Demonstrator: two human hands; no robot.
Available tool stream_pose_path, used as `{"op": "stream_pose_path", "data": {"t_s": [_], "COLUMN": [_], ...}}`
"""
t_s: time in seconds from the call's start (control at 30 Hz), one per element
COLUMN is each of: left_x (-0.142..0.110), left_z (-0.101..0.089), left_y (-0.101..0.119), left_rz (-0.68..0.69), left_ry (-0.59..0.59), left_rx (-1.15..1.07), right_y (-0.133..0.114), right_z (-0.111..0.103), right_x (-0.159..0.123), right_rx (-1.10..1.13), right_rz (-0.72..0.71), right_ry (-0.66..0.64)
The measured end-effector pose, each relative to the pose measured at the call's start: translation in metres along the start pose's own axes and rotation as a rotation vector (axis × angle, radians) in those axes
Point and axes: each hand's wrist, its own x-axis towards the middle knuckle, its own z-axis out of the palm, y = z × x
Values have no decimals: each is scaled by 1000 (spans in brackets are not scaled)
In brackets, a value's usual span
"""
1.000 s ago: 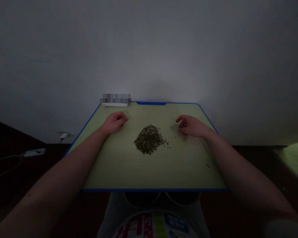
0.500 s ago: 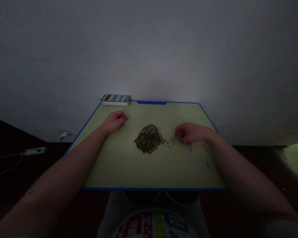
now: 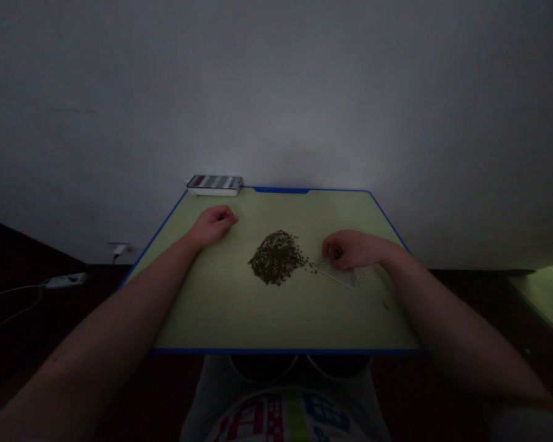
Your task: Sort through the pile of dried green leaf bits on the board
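Observation:
A mound of small dark grains [image 3: 276,259] lies in the middle of the pale tabletop [image 3: 267,319], with some loose ones trailing from its right side. Close to these strays, my right hand [image 3: 352,248] is closed on a clear protractor [image 3: 338,277] by its curved side. The protractor's straight edge faces me, low over the tabletop or touching it; I cannot tell which. Some small pale bits [image 3: 369,274] lie below my right wrist. My left hand [image 3: 213,224] rests on the table left of the mound, fingers curled in, with nothing visible in them.
A phone [image 3: 215,182] lies on a white box at the back left corner. The blue-rimmed table stands against a grey wall [image 3: 276,92]. A small dark sliver [image 3: 386,306] is near the right edge. On the floor at left is a power strip [image 3: 67,280].
My right hand has shifted slightly left and toward me with the protractor, whose straight edge now lies at a flatter slant. My left hand has stayed still.

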Motion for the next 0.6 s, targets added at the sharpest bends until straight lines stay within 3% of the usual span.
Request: {"op": "stream_pose_path", "data": {"t_s": [0.33, 0.6], "left_x": [0, 0], "left_z": [0, 0], "left_y": [-1, 0], "left_rz": [8, 24], "left_ry": [6, 3], "left_rx": [17, 9], "right_y": [3, 3], "right_z": [-4, -5], "right_x": [-1, -3], "right_rx": [6, 34], "right_rz": [85, 68], "right_ry": [1, -6]}}
